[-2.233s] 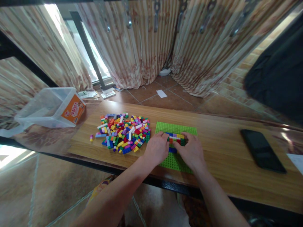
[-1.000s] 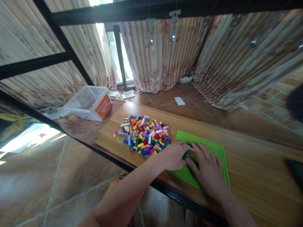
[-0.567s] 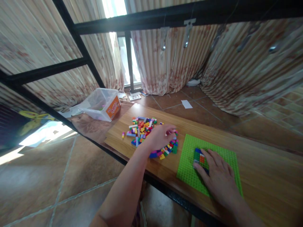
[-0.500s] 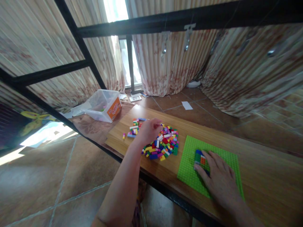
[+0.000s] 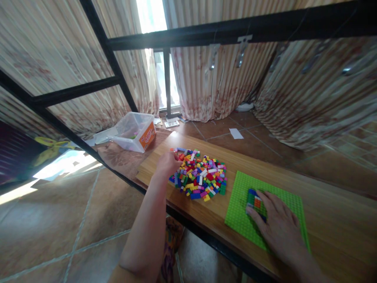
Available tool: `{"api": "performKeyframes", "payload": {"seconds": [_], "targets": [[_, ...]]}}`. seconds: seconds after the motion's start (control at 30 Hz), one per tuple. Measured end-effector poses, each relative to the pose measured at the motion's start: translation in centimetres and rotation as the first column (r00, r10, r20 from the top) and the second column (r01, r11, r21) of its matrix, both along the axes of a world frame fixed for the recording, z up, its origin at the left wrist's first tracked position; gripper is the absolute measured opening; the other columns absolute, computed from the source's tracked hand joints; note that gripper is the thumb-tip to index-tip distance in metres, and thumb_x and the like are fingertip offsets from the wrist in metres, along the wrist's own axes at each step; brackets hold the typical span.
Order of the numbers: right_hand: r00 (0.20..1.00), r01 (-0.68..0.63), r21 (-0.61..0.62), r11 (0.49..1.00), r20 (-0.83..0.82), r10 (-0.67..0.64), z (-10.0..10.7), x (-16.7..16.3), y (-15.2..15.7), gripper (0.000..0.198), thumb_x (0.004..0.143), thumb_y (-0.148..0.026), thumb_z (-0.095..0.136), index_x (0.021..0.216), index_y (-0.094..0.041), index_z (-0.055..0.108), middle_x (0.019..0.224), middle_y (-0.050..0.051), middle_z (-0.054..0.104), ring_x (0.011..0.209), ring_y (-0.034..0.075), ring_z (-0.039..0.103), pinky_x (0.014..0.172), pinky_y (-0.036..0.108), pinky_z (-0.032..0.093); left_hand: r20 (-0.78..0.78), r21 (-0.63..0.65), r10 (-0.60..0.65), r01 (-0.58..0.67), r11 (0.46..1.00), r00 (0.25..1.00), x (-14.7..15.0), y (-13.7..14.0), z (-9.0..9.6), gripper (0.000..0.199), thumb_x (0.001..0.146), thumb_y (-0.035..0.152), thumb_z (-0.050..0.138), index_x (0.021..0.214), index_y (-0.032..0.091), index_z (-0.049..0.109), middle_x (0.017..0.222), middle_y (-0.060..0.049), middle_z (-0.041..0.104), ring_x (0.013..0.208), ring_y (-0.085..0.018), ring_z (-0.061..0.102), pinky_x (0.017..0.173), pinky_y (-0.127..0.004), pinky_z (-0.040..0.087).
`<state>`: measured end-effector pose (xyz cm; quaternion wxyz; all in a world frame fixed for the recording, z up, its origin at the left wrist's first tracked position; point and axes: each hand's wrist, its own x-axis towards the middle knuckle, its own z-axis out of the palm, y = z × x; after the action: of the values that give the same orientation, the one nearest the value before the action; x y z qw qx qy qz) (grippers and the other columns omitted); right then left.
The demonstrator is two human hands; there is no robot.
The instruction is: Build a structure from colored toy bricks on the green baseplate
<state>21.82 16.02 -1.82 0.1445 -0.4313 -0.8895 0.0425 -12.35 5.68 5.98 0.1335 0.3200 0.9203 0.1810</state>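
At the left side of a loose pile of small coloured toy bricks (image 5: 203, 173), my left hand (image 5: 167, 163) reaches in with its fingers bent together. Anything in its fingertips is too small to make out. My right hand (image 5: 281, 226) lies on a green studded baseplate (image 5: 238, 196), thumb and fingers stretched apart. Between its thumb and index finger shows a low build of toy bricks (image 5: 257, 202) in blue, green, white and orange. The palm and fingers cover the right part of that build.
Both the pile and the baseplate are on a narrow wooden table (image 5: 271, 169). Beyond its left end, a clear plastic box (image 5: 135, 133) with an orange label stands on the floor. A black metal frame (image 5: 188, 37) crosses in front of the curtains (image 5: 206, 86).
My left hand has moved left across the pile to its left edge, uncovering more bricks. My right hand stays on the baseplate. The whole view has shifted slightly.
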Motion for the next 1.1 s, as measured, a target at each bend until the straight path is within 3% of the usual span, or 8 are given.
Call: {"api": "performKeyframes", "payload": {"seconds": [0.13, 0.27, 0.4, 0.57, 0.73, 0.9, 0.97, 1.1], "targets": [[1.0, -0.015, 0.001, 1.0, -0.017, 0.015, 0.1, 0.0, 0.0, 0.062, 0.09, -0.062, 0.035, 0.136, -0.023, 0.049, 0.138, 0.013, 0.054, 0.128, 0.034, 0.048, 0.101, 0.056, 0.039, -0.025, -0.016, 0.011, -0.011, 1.0, 1.0, 0.0, 0.3, -0.1, 0.016, 0.074, 0.02, 0.064, 0.086, 0.016, 0.075, 0.08, -0.008, 0.073, 0.079, -0.019, 0.065, 0.068, -0.024, 0.044], [1.0, -0.016, -0.001, 1.0, -0.015, 0.016, 0.1, 0.0, -0.1, 0.062, 0.091, -0.062, 0.034, 0.136, -0.022, 0.048, 0.139, 0.013, 0.053, 0.129, 0.034, 0.047, 0.102, 0.057, 0.038, -0.024, 0.013, 0.01, -0.01, 1.0, 1.0, 0.0, 0.3, 0.0, 0.019, 0.073, 0.012, 0.06, 0.084, 0.017, 0.075, 0.072, -0.005, 0.071, 0.077, -0.018, 0.065, 0.067, -0.022, 0.044], [1.0, -0.025, 0.007, 1.0, -0.01, 0.025, 0.1, 0.0, -0.1, 0.063, 0.091, -0.062, 0.033, 0.137, -0.021, 0.048, 0.139, 0.013, 0.053, 0.129, 0.033, 0.046, 0.103, 0.055, 0.037, 0.121, 0.213, -0.037, 0.01, 0.977, 0.992, 0.0, 0.2, 0.0, 0.019, 0.076, 0.013, 0.054, 0.084, 0.015, 0.072, 0.069, -0.002, 0.068, 0.063, -0.013, 0.061, 0.057, -0.021, 0.043], [0.999, -0.031, 0.013, 0.999, -0.037, 0.031, 0.0, -0.1, 0.0, 0.061, 0.091, -0.061, 0.038, 0.135, -0.02, 0.05, 0.138, 0.013, 0.054, 0.128, 0.032, 0.047, 0.102, 0.055, 0.037, 0.301, 0.482, -0.229, 0.06, 0.874, 0.926, 0.8, 0.9, -0.1, 0.018, 0.076, 0.018, 0.057, 0.087, 0.014, 0.07, 0.072, 0.001, 0.067, 0.059, -0.011, 0.058, 0.054, -0.019, 0.043], [0.978, -0.001, 0.022, 1.0, -0.209, 0.005, 0.7, -0.5, 0.1, 0.05, 0.09, -0.057, 0.046, 0.125, -0.024, 0.058, 0.132, 0.011, 0.059, 0.121, 0.029, 0.052, 0.101, 0.052, 0.037, 0.448, 0.577, -0.415, 0.099, 0.811, 0.792, 5.1, 3.1, -0.8, 0.019, 0.077, 0.017, 0.057, 0.089, 0.013, 0.071, 0.062, 0.002, 0.063, 0.056, -0.01, 0.057, 0.056, -0.02, 0.046], [0.902, -0.011, 0.024, 1.0, -0.43, 0.02, 2.5, -1.2, -0.3, 0.036, 0.09, -0.049, 0.052, 0.111, -0.024, 0.066, 0.115, 0.007, 0.069, 0.11, 0.024, 0.059, 0.1, 0.045, 0.039, 0.523, 0.67, -0.613, 0.158, 0.725, 0.593, 11.1, 4.9, -1.8, 0.017, 0.08, 0.013, 0.057, 0.088, 0.014, 0.071, 0.079, -0.003, 0.07, 0.072, -0.013, 0.066, 0.073, -0.026, 0.054], [0.878, -0.041, -0.009, 0.999, -0.478, 0.032, 3.0, -1.4, -0.7, 0.032, 0.091, -0.046, 0.053, 0.108, -0.023, 0.067, 0.109, 0.007, 0.071, 0.104, 0.022, 0.061, 0.098, 0.043, 0.041, 0.498, 0.688, -0.652, 0.198, 0.699, 0.572, 12.9, 5.4, -2.1, 0.016, 0.081, 0.013, 0.057, 0.089, 0.014, 0.071, 0.082, -0.004, 0.071, 0.076, -0.014, 0.067, 0.075, -0.026, 0.055], [0.857, -0.071, -0.085, 0.994, -0.515, 0.017, 3.4, -1.5, -0.9, 0.029, 0.093, -0.043, 0.05, 0.105, -0.023, 0.069, 0.102, 0.006, 0.072, 0.098, 0.022, 0.063, 0.095, 0.043, 0.042, 0.482, 0.68, -0.662, 0.232, 0.696, 0.574, 15.3, 6.1, -2.5, 0.018, 0.083, 0.012, 0.055, 0.092, 0.014, 0.069, 0.085, -0.004, 0.072, 0.08, -0.014, 0.068, 0.077, -0.027, 0.055]]}}
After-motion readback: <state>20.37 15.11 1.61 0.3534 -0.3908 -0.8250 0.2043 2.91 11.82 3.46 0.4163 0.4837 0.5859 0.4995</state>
